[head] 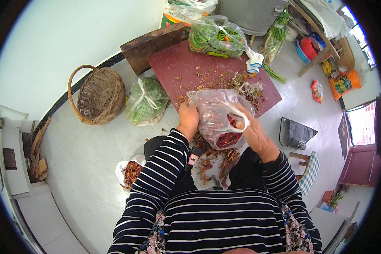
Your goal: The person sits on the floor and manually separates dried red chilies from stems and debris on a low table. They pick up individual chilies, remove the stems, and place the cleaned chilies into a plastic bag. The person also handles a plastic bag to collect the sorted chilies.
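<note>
Between my hands is a clear plastic bag (214, 117) with dark red contents, perhaps dried chilies, above the near edge of a dark red board (174, 68). My left hand (189, 117) grips the bag's left side. The fingers of my right hand (257, 136) are at the bag's white handle loop, with the thumb through it; part of them lies behind the plastic. Plant scraps (249, 90) and crumbs are scattered on the board. More reddish-brown scraps (206, 165) lie below the bag, between my knees.
A tied bag of green vegetables (217, 36) and white gloves (254, 60) rest at the board's far side. Left of it are a bag of greens (146, 101) and a wicker basket (100, 95). A bag of dried red pods (131, 173) sits by my left leg. A checked-cushion stool (309, 173) stands right.
</note>
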`<state>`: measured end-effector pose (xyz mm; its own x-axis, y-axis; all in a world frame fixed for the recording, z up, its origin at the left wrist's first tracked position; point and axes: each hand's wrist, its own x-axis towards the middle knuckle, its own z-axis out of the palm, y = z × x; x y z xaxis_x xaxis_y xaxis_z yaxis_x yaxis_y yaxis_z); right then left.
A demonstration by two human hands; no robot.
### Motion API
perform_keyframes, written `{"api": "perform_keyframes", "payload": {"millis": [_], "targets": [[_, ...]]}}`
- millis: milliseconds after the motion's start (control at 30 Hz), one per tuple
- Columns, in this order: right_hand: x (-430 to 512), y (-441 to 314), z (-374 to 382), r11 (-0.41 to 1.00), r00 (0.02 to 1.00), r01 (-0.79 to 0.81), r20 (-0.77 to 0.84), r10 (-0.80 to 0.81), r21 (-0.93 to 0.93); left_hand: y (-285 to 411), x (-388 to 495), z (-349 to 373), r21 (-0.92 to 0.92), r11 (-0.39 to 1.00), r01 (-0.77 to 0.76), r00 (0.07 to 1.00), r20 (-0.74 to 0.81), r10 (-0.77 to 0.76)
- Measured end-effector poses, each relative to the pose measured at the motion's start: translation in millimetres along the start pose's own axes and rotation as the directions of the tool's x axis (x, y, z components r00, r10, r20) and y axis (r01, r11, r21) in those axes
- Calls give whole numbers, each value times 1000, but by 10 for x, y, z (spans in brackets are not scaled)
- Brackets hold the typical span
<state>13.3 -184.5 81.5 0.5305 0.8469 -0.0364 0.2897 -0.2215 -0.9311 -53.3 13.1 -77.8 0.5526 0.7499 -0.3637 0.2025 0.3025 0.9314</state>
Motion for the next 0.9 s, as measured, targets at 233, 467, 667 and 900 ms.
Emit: {"api": "perform_keyframes", "payload": {"millis": [233,467,667,900], "targets": [[111,225,275,902,954,145,-186,-237,-406,44,-187,122,37,988,-149,989,6,149],[247,565,-79,956,808,-196,-516,284,219,141,74,-225,-167,985,40,999,0,-41],[262,672,-428,947,816,-18,-543,199,320,-122,289,-90,87,988,-130,990,-51,135],[263,565,-494,877,831,89,-520,196,473,318,-166,93,-250,968,-24,934,338,110]]}}
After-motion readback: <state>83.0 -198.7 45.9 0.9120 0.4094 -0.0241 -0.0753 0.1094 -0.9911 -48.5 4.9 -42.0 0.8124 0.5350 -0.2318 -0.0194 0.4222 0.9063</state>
